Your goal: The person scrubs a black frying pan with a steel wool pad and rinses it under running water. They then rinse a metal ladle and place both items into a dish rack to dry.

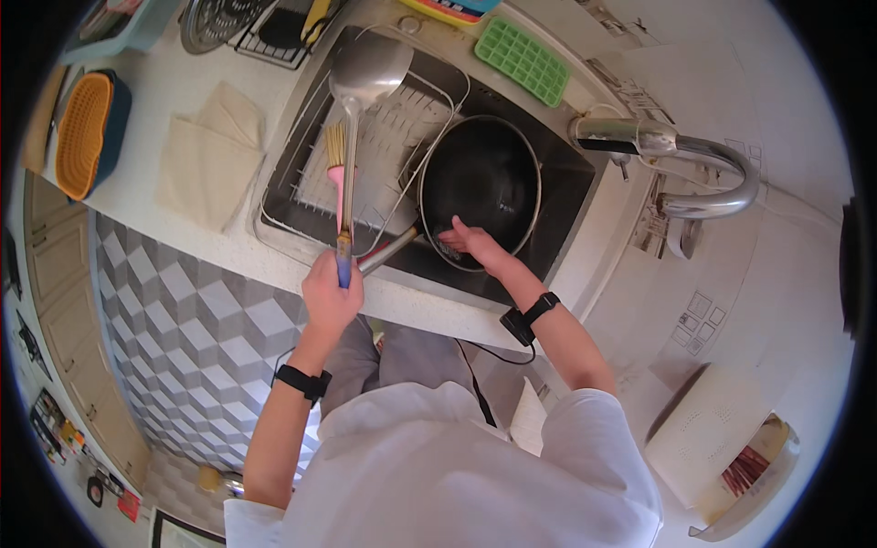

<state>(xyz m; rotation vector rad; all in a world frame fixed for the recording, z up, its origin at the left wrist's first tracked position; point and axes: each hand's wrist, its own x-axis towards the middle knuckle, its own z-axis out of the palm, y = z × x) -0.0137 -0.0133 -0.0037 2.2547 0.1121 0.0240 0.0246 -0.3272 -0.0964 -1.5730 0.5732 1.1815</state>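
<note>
My left hand (332, 288) is closed around the blue handle end of a metal wok spatula (370, 72), whose broad blade points away from me above the sink. A pink-handled brush (336, 161) lies beside the spatula's shaft; whether my left hand touches it, I cannot tell. Inside the near part of a black wok (479, 181) is my right hand (476, 245), thumb raised and fingers at the wok's inner surface, where some wet bubbles or drops show. The wok's handle (390, 252) reaches toward my left hand. Under the spatula is a wire rack (404, 116) in the sink.
A chrome faucet (712, 205) stands right of the dark sink (565, 198). A green ice cube tray (522, 60) lies behind it. On the left counter are a beige cloth (209, 161), an orange basket (83, 137) and a black wire rack (267, 51).
</note>
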